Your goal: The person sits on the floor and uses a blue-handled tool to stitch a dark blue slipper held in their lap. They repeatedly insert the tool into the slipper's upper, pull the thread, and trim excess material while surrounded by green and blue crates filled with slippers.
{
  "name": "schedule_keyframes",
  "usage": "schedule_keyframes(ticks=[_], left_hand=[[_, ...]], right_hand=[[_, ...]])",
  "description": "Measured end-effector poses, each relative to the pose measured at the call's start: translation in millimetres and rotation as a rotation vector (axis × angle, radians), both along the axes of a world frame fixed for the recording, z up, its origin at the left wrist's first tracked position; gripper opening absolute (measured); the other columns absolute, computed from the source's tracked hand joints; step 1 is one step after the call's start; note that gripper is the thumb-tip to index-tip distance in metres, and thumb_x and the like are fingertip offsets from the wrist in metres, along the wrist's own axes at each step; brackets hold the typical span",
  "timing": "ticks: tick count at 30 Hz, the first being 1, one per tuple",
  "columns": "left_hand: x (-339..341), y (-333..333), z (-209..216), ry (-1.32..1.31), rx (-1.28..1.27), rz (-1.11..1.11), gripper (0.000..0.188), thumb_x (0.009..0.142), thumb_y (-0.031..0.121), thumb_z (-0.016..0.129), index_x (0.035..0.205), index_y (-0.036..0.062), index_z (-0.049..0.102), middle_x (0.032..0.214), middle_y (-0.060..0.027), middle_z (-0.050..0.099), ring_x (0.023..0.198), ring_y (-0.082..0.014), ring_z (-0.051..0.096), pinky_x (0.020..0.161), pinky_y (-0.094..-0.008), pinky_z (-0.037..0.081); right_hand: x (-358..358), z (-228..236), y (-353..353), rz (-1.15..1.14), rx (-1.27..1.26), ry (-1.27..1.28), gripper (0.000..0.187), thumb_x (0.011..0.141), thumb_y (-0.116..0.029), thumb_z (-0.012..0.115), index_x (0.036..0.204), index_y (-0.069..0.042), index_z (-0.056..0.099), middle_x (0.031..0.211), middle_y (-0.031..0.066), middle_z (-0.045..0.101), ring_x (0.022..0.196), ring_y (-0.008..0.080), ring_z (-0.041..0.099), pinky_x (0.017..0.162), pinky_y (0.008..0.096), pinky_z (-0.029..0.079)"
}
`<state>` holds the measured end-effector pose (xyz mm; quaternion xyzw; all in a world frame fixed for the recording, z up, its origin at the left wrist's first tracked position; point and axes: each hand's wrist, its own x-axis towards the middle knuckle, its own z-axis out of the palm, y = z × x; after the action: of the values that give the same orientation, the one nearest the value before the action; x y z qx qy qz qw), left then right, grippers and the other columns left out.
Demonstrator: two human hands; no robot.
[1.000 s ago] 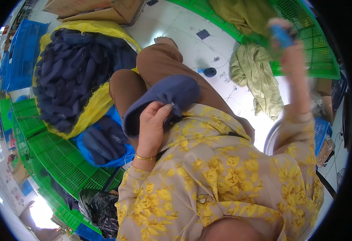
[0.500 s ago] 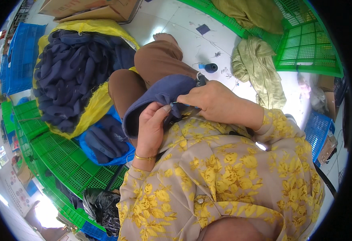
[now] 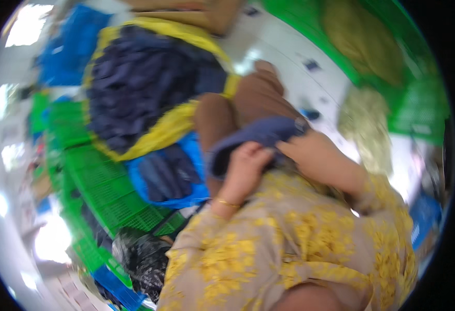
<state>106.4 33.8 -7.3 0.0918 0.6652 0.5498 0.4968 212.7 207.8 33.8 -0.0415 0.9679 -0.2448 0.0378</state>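
Across my lap lies a navy felt-like hat (image 3: 256,133), its open brim edge toward my left. My left hand (image 3: 249,161) is closed on the near edge of the hat, thumb and fingers pinched together. Close to its right, my right hand (image 3: 310,151) is curled against the hat's right end, fingertips nearly meeting the left hand. What the right fingers hold is smeared by motion. A yellow bangle (image 3: 228,203) circles my left wrist.
On the left stands a yellow sack (image 3: 178,123) full of navy pieces, with a blue bag (image 3: 199,173) of similar pieces below it. Green crates (image 3: 100,179) line the left side. A pale green cloth (image 3: 365,127) and a dark thread spool (image 3: 312,113) lie on the floor.
The whole view has swung, so the scene sits farther right and is blurred. Both hands remain at the hat. The small bow and thread between the fingers earlier can no longer be made out.
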Motion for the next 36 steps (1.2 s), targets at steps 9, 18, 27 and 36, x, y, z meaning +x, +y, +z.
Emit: schedule_keyframes(ticks=[9, 18, 27, 36], left_hand=[[30.4, 4.4, -21.7, 0.074, 0.162, 0.143, 0.015, 0.087, 0.013, 0.069, 0.087, 0.0018, 0.059, 0.078, 0.0034, 0.056, 0.07, -0.0039, 0.047, 0.061, -0.0213, 0.042], [28.3, 0.4, -25.9, 0.282, 0.053, 0.047, 0.019, 0.084, 0.014, 0.072, 0.082, -0.0025, 0.062, 0.072, -0.0013, 0.059, 0.067, -0.006, 0.05, 0.059, -0.0249, 0.044], [27.3, -2.9, -43.5, 0.219, 0.096, 0.025, 0.015, 0.086, 0.009, 0.069, 0.09, -0.0034, 0.062, 0.077, 0.0001, 0.06, 0.069, -0.0053, 0.051, 0.061, -0.0233, 0.045], [11.8, -3.6, -20.8, -0.052, 0.173, 0.048, 0.015, 0.093, 0.016, 0.063, 0.091, 0.0009, 0.063, 0.081, 0.0032, 0.058, 0.072, -0.0046, 0.049, 0.065, -0.0211, 0.042]], right_hand=[[19.9, 3.9, -11.5, -0.109, -0.083, -0.078, 0.035, 0.066, -0.003, 0.066, 0.101, 0.001, 0.062, 0.077, 0.0154, 0.064, 0.074, 0.0329, 0.064, 0.066, 0.0442, 0.049], [13.3, -9.0, -17.4, -0.093, -0.037, -0.016, 0.009, 0.068, -0.001, 0.06, 0.077, -0.001, 0.062, 0.071, 0.0186, 0.062, 0.07, 0.0358, 0.062, 0.065, 0.0449, 0.049], [9.1, -22.2, -16.6, -0.111, -0.066, 0.011, 0.01, 0.066, 0.0, 0.06, 0.076, -0.002, 0.062, 0.072, 0.0187, 0.063, 0.07, 0.0368, 0.063, 0.065, 0.0457, 0.049], [10.0, -13.6, 0.1, -0.216, -0.29, 0.077, 0.034, 0.063, 0.004, 0.058, 0.093, -0.007, 0.069, 0.084, 0.0171, 0.067, 0.079, 0.0363, 0.065, 0.071, 0.0429, 0.051]])
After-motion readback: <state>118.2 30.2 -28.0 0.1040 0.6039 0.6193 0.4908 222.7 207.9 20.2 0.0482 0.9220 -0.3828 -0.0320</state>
